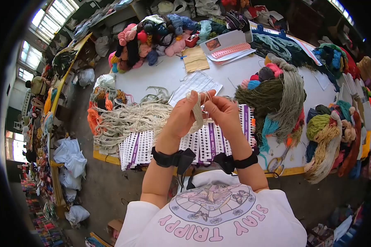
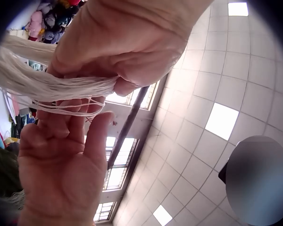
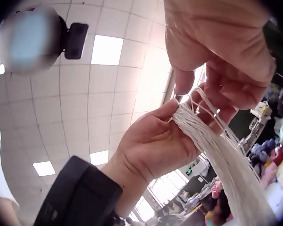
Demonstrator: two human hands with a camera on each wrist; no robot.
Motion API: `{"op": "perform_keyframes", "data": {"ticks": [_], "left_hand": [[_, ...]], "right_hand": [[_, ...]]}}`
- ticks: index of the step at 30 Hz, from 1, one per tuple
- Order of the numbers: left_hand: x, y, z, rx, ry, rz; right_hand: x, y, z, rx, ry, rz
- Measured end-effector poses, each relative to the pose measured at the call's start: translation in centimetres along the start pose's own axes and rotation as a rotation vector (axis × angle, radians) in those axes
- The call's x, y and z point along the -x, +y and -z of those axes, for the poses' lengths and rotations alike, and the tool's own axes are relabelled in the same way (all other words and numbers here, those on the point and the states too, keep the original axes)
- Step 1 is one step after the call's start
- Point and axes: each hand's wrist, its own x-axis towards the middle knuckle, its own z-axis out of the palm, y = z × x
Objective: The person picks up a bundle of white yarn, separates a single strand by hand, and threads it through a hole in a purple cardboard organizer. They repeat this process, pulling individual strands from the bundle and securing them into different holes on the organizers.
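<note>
My left hand (image 1: 181,118) grips a bundle of off-white yarn (image 3: 221,165) near its looped end, above the table. The long strands hang down from the grip. In the left wrist view, the thumb and fingers of the left hand (image 2: 127,42) close around the yarn (image 2: 42,82). Facing it, my right hand (image 1: 226,114) has curled fingers among a few loose strands drawn from the loop; its thumb (image 2: 98,136) is right at them. Part of the right fingers is hidden behind the yarn. Below the hands lies a heap of cream yarn (image 1: 132,119).
White cards with purple strips (image 1: 212,142) line the table's front edge. Printed paper (image 1: 198,84) lies behind the hands. Olive and grey skeins (image 1: 272,92) pile up on the right, near scissors (image 1: 277,160). Coloured yarn (image 1: 152,39) heaps along the back.
</note>
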Motion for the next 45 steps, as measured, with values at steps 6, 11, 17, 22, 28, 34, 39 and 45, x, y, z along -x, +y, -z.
{"op": "perform_keyframes", "data": {"ticks": [6,11,17,22,28,34,39,45], "left_hand": [[0.0,-0.3,-0.6,0.014,0.030,-0.022],[0.3,-0.1,-1.0,0.012,-0.009,0.043],[0.1,-0.2,-1.1,-0.023,-0.026,0.067],[-0.2,-0.7,0.0,0.044,0.077,0.044],[-0.5,-1.0,0.3,0.134,0.127,0.074],[-0.6,-0.3,-1.8,0.091,0.165,0.043],[-1.4,-2.1,0.6,-0.025,0.166,-0.020],[-1.6,-2.4,0.0,0.190,0.192,0.018]], "right_hand": [[0.1,0.7,1.0,-0.078,0.096,0.028],[-0.1,1.4,2.0,-0.069,-0.044,-0.051],[0.4,1.0,1.7,-0.018,0.009,-0.030],[0.4,0.8,2.5,-0.135,0.036,-0.042],[0.4,1.0,3.1,-0.053,0.069,-0.019],[0.2,1.6,2.6,0.160,0.073,0.061],[0.1,1.6,2.2,0.119,0.128,0.117],[0.0,1.8,3.1,-0.104,0.146,0.018]]}}
